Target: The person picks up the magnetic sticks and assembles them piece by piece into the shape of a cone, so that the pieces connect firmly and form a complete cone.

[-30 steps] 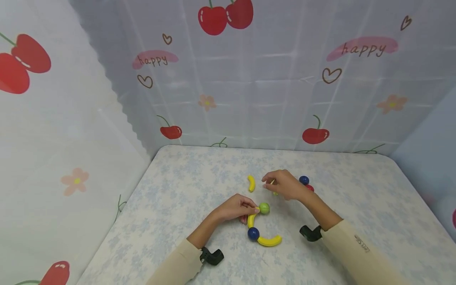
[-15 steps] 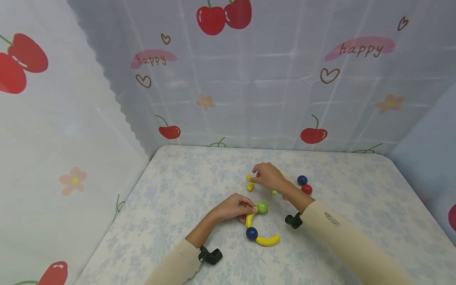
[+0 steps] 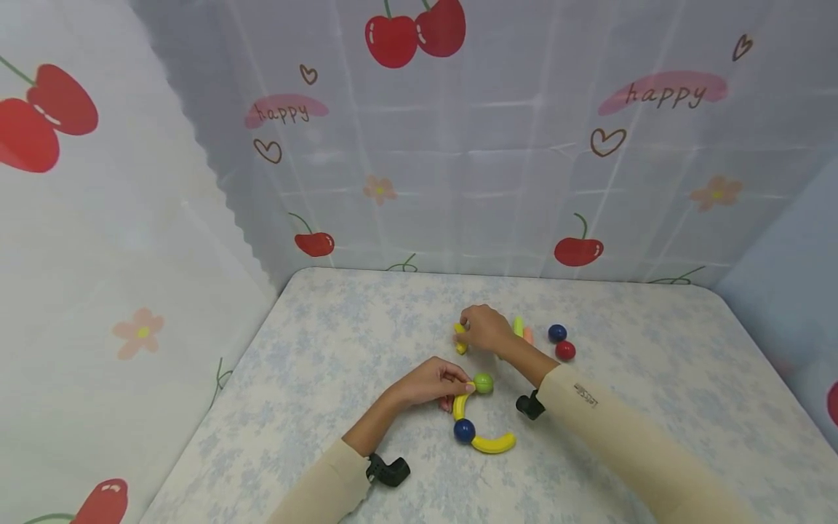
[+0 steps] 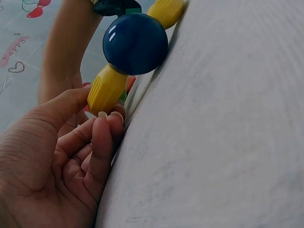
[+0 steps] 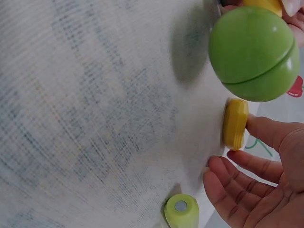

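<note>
In the head view, my left hand [image 3: 428, 382] pinches a yellow curved rod [image 4: 108, 88] between thumb and fingers. That rod joins a blue ball [image 3: 464, 431] at its near end and a green ball [image 3: 483, 383] at its far end. From the blue ball a second yellow curved rod [image 3: 494, 443] runs right. Farther back, my right hand [image 3: 486, 329] is at a loose yellow curved rod [image 5: 235, 124]. In the right wrist view the thumb touches its side and the index fingertip lies by its end, the other fingers loosely bent.
Right of the right hand lie a light green rod [image 3: 519, 326] and an orange-pink rod [image 3: 528, 335], partly hidden by the arm. Beyond them rest a blue ball [image 3: 557, 333] and a red ball [image 3: 565, 351]. A printed curtain [image 3: 445, 182] rises behind the floral-covered table [image 3: 353, 313].
My right hand has moved left from near the light green rod to the loose yellow curved rod. The left hand keeps its pinch in the same place.
</note>
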`<state>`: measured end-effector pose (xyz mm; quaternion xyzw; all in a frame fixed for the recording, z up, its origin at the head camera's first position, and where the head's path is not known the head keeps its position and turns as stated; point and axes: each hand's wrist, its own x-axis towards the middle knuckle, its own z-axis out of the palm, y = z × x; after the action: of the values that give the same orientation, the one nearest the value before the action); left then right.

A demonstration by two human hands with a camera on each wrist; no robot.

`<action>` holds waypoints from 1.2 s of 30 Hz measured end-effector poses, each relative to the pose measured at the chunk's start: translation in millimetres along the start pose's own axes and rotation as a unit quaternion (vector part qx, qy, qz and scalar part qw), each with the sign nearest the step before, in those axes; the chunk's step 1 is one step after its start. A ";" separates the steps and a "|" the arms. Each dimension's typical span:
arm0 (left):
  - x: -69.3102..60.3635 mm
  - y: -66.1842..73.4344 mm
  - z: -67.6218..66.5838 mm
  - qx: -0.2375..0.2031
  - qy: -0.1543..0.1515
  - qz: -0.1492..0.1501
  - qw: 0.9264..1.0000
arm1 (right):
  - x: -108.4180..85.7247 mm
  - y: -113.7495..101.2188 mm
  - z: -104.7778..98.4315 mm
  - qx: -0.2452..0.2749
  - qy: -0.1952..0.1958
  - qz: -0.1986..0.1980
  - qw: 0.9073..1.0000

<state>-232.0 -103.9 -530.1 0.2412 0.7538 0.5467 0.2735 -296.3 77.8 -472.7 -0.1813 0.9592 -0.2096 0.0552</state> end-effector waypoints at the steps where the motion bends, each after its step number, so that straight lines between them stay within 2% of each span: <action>1: 0.3 0.1 0.0 0.000 -0.001 0.000 1.000 | 0.3 0.3 0.3 0.001 -0.001 0.002 1.000; 7: 1.1 -0.7 0.8 -0.002 -0.002 -0.004 1.000 | -0.6 1.0 2.1 0.005 -0.011 0.004 1.000; 13: 0.1 0.1 1.4 0.000 0.000 -0.005 1.000 | -7.4 1.6 -1.0 0.025 0.005 -0.007 1.000; 19: -1.1 1.4 1.3 0.000 -0.002 -0.005 1.000 | -23.0 0.5 -9.8 0.045 0.024 -0.025 0.998; 27: -0.9 -0.7 0.9 -0.006 -0.002 0.001 1.000 | -47.1 -0.9 -17.0 0.043 0.047 -0.036 0.997; 36: -1.3 2.3 -0.1 -0.005 0.004 -0.001 1.000 | -78.3 6.3 -17.5 0.068 0.074 -0.032 0.994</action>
<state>-230.9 -104.2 -527.7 0.2369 0.7524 0.5510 0.2725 -228.8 118.8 -457.2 -0.1914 0.9378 -0.2893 -0.0103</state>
